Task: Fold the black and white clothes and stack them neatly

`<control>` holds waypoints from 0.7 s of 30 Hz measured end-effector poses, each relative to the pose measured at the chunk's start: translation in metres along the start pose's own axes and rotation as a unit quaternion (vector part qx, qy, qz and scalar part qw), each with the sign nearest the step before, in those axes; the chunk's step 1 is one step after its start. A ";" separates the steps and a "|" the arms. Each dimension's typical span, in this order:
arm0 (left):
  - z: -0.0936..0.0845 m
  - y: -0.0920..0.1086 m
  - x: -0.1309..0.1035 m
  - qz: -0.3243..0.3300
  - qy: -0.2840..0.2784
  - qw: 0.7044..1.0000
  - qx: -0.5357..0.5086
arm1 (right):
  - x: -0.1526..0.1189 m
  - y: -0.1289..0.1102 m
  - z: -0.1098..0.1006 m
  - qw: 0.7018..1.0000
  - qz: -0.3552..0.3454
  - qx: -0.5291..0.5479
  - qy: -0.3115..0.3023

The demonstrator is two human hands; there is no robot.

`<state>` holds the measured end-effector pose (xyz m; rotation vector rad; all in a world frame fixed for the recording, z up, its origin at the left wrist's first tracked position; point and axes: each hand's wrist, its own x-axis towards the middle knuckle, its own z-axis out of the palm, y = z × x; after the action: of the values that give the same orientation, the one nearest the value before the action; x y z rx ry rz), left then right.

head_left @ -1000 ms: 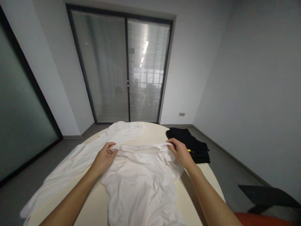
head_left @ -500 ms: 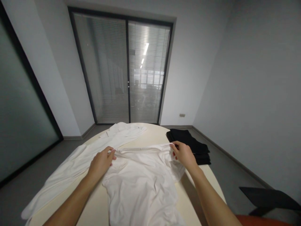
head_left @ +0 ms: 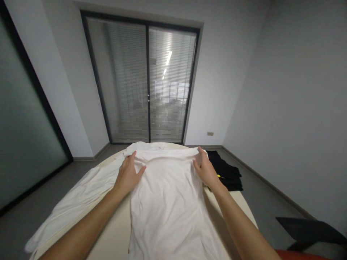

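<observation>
1. Here we are at a rounded, cream-coloured surface (head_left: pixel 116 231), and a white garment (head_left: pixel 168 202) has the middle of it, running from the near edge of our view towards the far side.
2. Look at the left hand (head_left: pixel 128 174): it's up at the garment's far left corner, fingers at the edge, thumb spread well apart from them over the cloth. It's touching, but we can't tell whether it grips.
3. Across to the right hand (head_left: pixel 207 171), at the far right corner, one finger reaching the top edge and the thumb standing away from it; again, a firm hold is something we can't make out.
4. Between the two hands we see the far edge running nearly straight, while soft creases cover the cloth below it.
5. Over on the left, more white clothing (head_left: pixel 81 195) lies in a long, rumpled spread from the far edge round to the near left.
6. Far right, just beyond the right hand, we've got a stack of black clothes (head_left: pixel 225 168), with a small yellow patch (head_left: pixel 218 176) showing beside the wrist.
7. Near right, off the surface, we catch part of a black and red chair (head_left: pixel 309 229) above the grey floor (head_left: pixel 271 202).
</observation>
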<state>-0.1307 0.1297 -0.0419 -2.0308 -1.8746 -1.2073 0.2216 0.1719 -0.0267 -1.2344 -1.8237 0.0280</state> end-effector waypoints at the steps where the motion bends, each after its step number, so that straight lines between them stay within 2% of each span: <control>1: 0.002 -0.001 0.004 0.015 -0.002 0.999 0.034 | 0.005 0.000 0.003 1.000 -0.016 -0.026 -0.002; 6: 0.013 -0.007 0.035 0.064 -0.009 0.990 0.123 | 0.031 0.008 0.025 0.989 -0.048 -0.138 -0.030; 10: 0.028 -0.016 0.063 0.056 -0.014 0.988 0.142 | 0.052 0.011 0.044 0.979 -0.011 -0.200 -0.048; 12: 0.037 -0.022 0.072 0.041 -0.035 0.988 0.143 | 0.058 0.011 0.055 0.973 0.013 -0.221 -0.069; 17: 0.058 -0.038 0.077 0.022 -0.122 0.979 0.160 | 0.058 0.017 0.085 0.948 0.066 -0.274 -0.151; 21: 0.064 -0.045 0.079 0.003 -0.156 0.967 0.203 | 0.053 0.029 0.102 0.930 0.099 -0.296 -0.197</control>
<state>-0.1480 0.2382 -0.0549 -2.0700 -2.0344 -0.4590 0.1685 0.2705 -0.0662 -1.9479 -2.1245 -0.1879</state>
